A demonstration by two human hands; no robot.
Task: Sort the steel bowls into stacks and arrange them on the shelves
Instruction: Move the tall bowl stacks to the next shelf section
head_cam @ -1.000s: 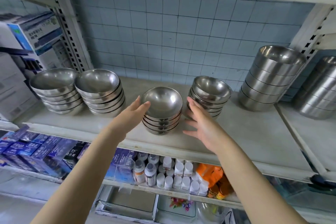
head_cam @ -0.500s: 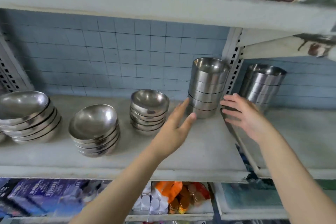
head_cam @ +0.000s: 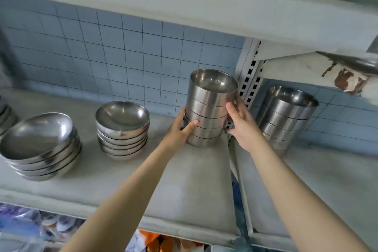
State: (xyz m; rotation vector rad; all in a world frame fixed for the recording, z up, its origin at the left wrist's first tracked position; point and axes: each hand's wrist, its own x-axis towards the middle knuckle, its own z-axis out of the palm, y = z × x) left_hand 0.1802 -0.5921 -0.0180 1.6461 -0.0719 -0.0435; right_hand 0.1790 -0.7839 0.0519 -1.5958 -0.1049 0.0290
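Both hands are now holding the tall stack of shiny steel bowls with straight sides (head_cam: 208,108). Half a second ago they were open and reaching through the air, touching nothing. The left hand (head_cam: 180,131) is wrapping round the left side of the stack, low down, with its thumb lying across the front. The right hand (head_cam: 239,125) is gripping the right side, a bit higher, with its fingers going round behind. So the stack is being squeezed between the two hands.

The stack is standing at the right end of the long grey shelf (head_cam: 122,180), just beside the white post with black holes (head_cam: 248,80). I cannot tell if it is being lifted yet.

To the left, two stacks of round, wide steel bowls are sitting well apart from the hands, one in the middle (head_cam: 122,127) and one nearer the left edge (head_cam: 41,145). Past the post, another tall stack of straight steel bowls (head_cam: 286,116) is standing on the next shelf.

The grab probably means the person is getting ready to move this tall stack, maybe next to its matching stack. That is only a guess. The stack is tall and smooth, so it could tip or slip.
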